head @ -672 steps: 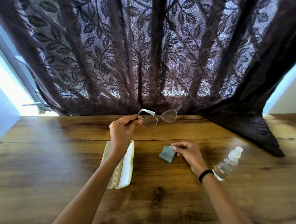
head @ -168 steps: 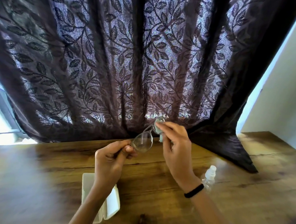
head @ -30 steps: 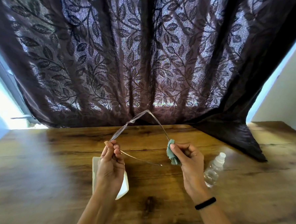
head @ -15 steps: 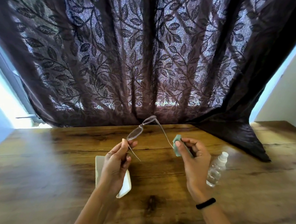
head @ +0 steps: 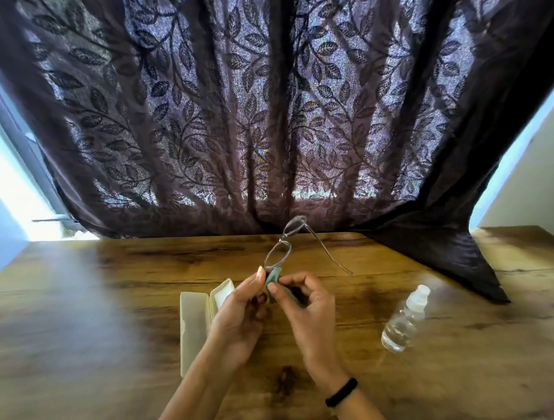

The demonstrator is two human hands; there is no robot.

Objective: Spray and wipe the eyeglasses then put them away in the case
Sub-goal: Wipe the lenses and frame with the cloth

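— Where are the eyeglasses (head: pixel 278 253)?
— In the air above the wooden table (head: pixel 70 327), in front of the dark leaf-patterned curtain (head: pixel 274 113). The frame stands on end, one lens over the other. One temple arm is unfolded and slants down to the right.
— Who has them?
— The left hand (head: pixel 239 314) grips the lower end of the frame, fingers curled in and thumb raised alongside it. The right hand (head: pixel 309 308) pinches a small teal cloth (head: pixel 273 278) between thumb and forefinger, its other fingers curled. It holds the cloth against that same lower end, just under the lower lens.
— Is the other temple arm visible?
— I cannot tell; the hands cover that part.
— And the case (head: pixel 193 318)?
— Cream-coloured, lying open on the table directly below the left hand, whose wrist hides part of its right side.
— The spray bottle (head: pixel 404 319)?
— Clear with a white top, on the table to the right of the right hand and apart from it. A black band (head: pixel 341 392) circles the right wrist
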